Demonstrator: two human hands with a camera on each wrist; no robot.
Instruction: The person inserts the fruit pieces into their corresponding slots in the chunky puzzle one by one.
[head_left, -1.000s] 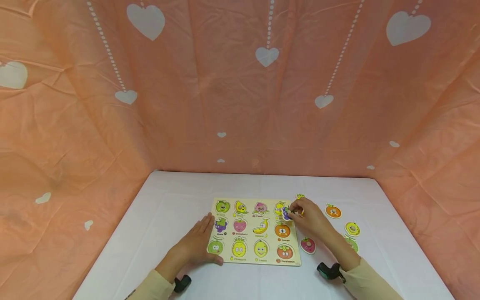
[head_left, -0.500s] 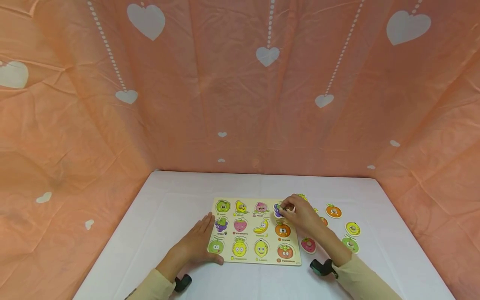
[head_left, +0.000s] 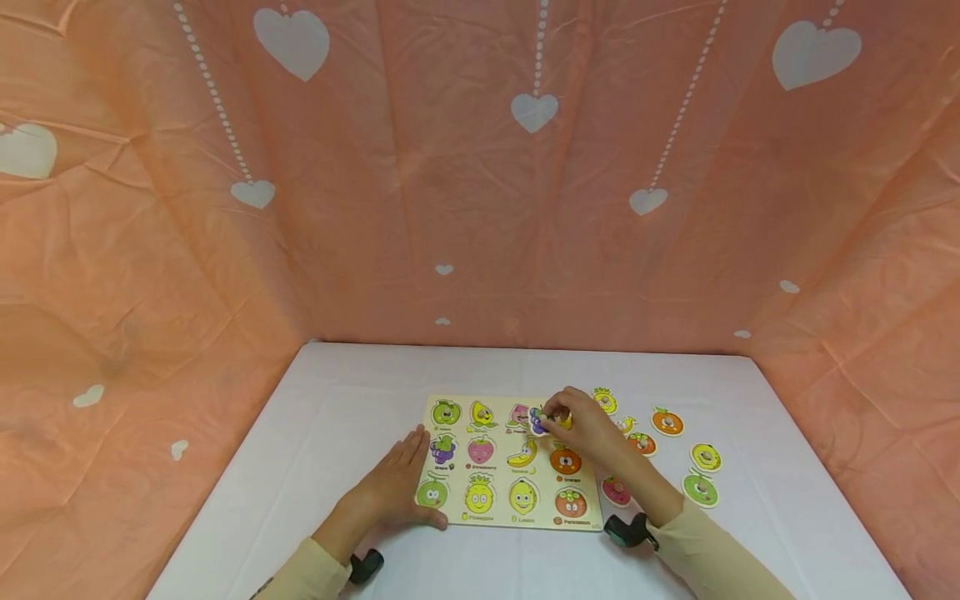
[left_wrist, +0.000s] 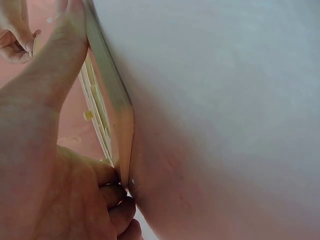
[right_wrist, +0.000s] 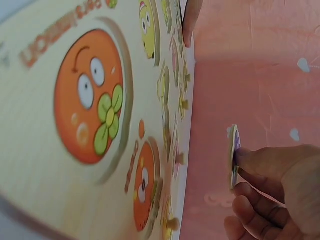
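Note:
My right hand [head_left: 588, 427] pinches a grape puzzle piece [head_left: 536, 422] between thumb and fingers. In the head view it overlaps the peach picture [head_left: 518, 414] in the puzzle board's top row. The right wrist view shows the grape piece [right_wrist: 234, 160] edge-on, apart from the board. Along the left side of the pale fruit puzzle board [head_left: 498, 482], my left hand [head_left: 393, 483] rests with extended fingers. Its thumb lies by the lower left corner. The grape picture [head_left: 442, 450] is in the board's left column. Small pegs stand up from the top-row pieces in the right wrist view.
Right of the board lie loose fruit pieces: a pineapple [head_left: 604, 401], an orange [head_left: 667, 422], a persimmon [head_left: 642, 443], a strawberry [head_left: 617, 491], a round yellow piece [head_left: 706, 457] and a green one [head_left: 701, 490]. A pink heart-patterned cloth [head_left: 480, 208] encloses the white table [head_left: 360, 367].
My right hand has carried the grape piece leftward, from the board's right edge to over the peach picture. My left hand has stayed put.

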